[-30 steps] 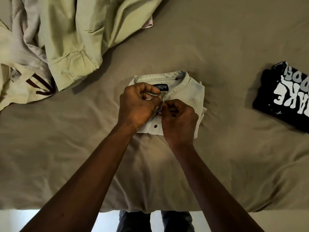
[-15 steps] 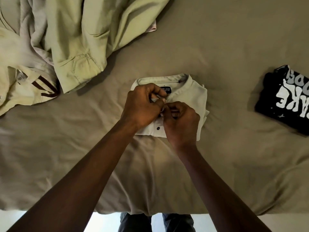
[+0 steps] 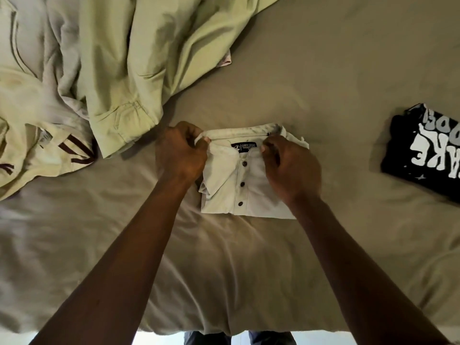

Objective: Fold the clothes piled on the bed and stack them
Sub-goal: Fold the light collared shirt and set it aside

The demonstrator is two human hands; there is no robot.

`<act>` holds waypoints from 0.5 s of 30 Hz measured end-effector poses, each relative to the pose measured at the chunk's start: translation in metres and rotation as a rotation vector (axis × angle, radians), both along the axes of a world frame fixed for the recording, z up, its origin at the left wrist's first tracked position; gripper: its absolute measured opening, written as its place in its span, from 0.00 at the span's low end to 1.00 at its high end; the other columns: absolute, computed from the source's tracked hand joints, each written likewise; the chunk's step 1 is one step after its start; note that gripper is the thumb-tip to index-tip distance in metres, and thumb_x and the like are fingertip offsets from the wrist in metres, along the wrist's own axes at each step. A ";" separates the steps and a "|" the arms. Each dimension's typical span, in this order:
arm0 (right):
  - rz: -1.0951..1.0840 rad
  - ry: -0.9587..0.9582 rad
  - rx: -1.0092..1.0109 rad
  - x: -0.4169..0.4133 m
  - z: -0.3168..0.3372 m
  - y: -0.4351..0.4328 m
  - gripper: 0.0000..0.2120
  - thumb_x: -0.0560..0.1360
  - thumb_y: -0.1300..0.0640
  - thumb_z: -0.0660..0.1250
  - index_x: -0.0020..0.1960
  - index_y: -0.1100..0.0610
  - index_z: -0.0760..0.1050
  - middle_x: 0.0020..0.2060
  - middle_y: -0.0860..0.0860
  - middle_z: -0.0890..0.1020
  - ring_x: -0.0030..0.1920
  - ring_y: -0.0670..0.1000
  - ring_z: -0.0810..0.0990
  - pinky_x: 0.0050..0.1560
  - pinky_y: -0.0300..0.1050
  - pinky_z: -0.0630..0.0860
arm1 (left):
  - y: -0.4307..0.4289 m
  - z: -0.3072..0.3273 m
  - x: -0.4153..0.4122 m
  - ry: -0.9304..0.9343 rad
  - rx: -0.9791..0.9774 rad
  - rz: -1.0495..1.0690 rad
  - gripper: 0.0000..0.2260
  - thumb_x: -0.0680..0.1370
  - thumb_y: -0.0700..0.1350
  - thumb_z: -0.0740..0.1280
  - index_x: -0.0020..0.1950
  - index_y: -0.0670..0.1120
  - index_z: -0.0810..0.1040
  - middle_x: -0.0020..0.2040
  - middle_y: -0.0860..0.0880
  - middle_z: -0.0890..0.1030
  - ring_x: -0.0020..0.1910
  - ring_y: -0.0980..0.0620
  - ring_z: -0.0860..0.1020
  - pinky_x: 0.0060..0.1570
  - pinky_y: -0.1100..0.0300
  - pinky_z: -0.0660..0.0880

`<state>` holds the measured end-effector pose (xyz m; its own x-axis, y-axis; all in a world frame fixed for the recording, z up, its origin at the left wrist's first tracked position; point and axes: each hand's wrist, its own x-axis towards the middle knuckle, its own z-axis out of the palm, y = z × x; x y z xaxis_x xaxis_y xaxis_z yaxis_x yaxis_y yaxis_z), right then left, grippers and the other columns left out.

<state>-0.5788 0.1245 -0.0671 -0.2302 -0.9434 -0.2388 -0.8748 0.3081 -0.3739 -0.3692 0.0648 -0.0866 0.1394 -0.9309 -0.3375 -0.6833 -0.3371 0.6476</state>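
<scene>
A folded white button shirt (image 3: 251, 195) lies in the middle of the bed, collar away from me, dark label and three dark buttons showing. My left hand (image 3: 180, 151) pinches the left end of its collar. My right hand (image 3: 290, 168) grips the collar's right end and covers that side of the shirt. A folded black T-shirt (image 3: 423, 155) with white lettering rests at the right edge. A pile of unfolded clothes fills the upper left, with a pale green garment (image 3: 139, 58) on top and a cream shirt (image 3: 37, 150) with dark stripes beside it.
An olive-tan sheet (image 3: 323, 70) covers the bed. The bed's near edge (image 3: 224, 329) runs along the bottom, with my legs and a pale floor below it.
My hands were bunched together over the shirt's button placket. They have moved apart to the two ends of the collar, uncovering the buttons and label.
</scene>
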 end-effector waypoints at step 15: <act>-0.253 0.013 -0.226 0.028 -0.034 0.053 0.27 0.82 0.47 0.62 0.79 0.55 0.66 0.62 0.60 0.77 0.67 0.60 0.67 0.65 0.61 0.72 | 0.100 0.004 -0.018 -0.235 0.014 0.011 0.24 0.83 0.63 0.55 0.48 0.46 0.80 0.47 0.45 0.79 0.49 0.41 0.77 0.46 0.51 0.71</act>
